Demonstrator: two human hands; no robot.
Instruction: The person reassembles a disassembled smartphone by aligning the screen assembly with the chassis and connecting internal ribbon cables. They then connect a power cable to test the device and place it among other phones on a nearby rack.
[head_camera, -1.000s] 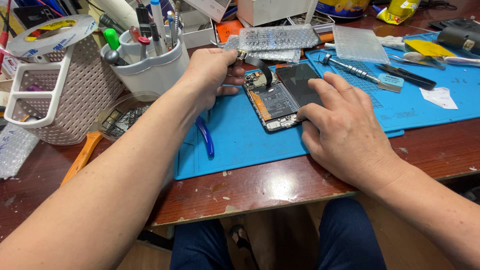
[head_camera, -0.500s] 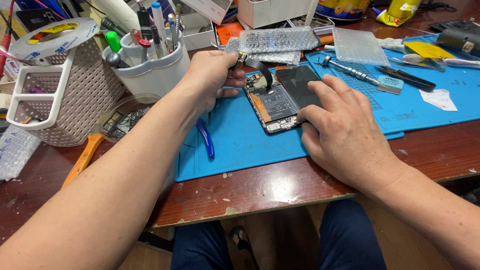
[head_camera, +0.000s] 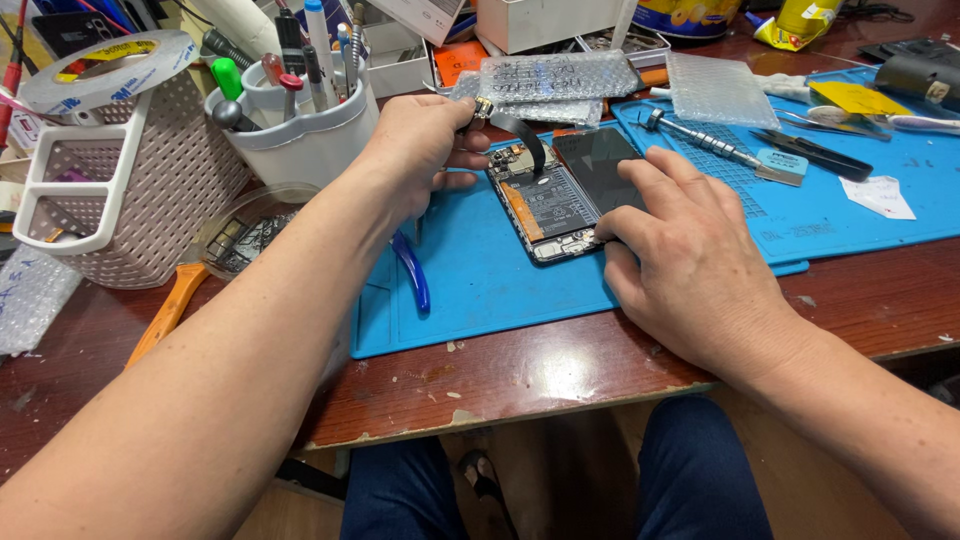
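While crowded with tools, holds roughly 10 pens, markers and screwdrivers upright: the white tool cup (head_camera: 300, 135), at the back left of the desk (head_camera: 520, 370). Just left of it, touching, a white perforated basket (head_camera: 130, 210) with 1 roll of tape (head_camera: 100, 70) lying on top; contents inside too dim to tell. Behind the mat, 1 white box (head_camera: 545, 20), what is inside hidden.

On the blue work mat (head_camera: 480, 290), 1 opened phone (head_camera: 545, 205), back off, battery and board exposed, lying flat near the mat's centre. Left hand (head_camera: 425, 150) curled nearly closed just left of the phone's top end, thumb and forefinger pinching 1 small gold-tipped connector (head_camera: 483, 108) on the end of a dark flex ribbon (head_camera: 528, 140), lifted clear of the phone and arching down into it. Right hand (head_camera: 690, 260) spread flat and loose, palm down, fingertips pressing the dark panel (head_camera: 600, 165) lying just beside the phone on its right and touching the phone's lower right corner; gripping nothing.

Under the left wrist, 1 pair of blue-handled pliers (head_camera: 412, 270) on the mat. Off the mat to the left, 1 orange-handled tool (head_camera: 170, 310) on bare wood. Farther right on the mat, 1 metal screwdriver (head_camera: 700, 140), 1 black pair of tweezers (head_camera: 815, 152) and 1 scrap of white paper (head_camera: 880, 195), well apart from both hands. At the back, 2 sheets of bubble wrap (head_camera: 560, 75).
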